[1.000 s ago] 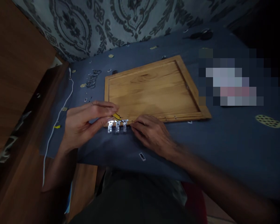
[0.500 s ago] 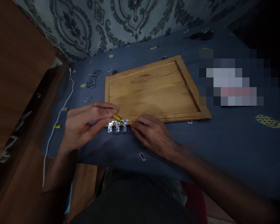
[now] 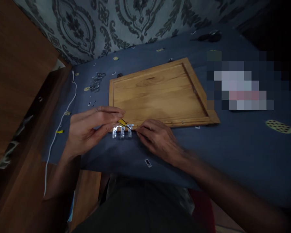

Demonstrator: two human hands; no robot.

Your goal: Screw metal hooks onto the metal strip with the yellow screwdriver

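My left hand [image 3: 87, 129] pinches a small yellow-and-black screwdriver [image 3: 122, 122], its dark shaft slanting down to the right. The tip is near the rightmost of three shiny metal hooks [image 3: 122, 132] along the near edge of a framed wooden board [image 3: 155, 92]. My right hand [image 3: 157, 139] is at the same edge, just right of the hooks, with thumb and fingers closed together. Whatever is between those fingertips, if anything, is too small to make out. Several small dark holes dot the frame to the right of that hand.
Loose metal hooks [image 3: 96, 82] and tiny screws lie left of the board on the dark blue cloth [image 3: 232, 155]. A white cable [image 3: 60, 124] runs down the left side. A black-handled object [image 3: 212, 36] rests at the back right, above a pixelated patch.
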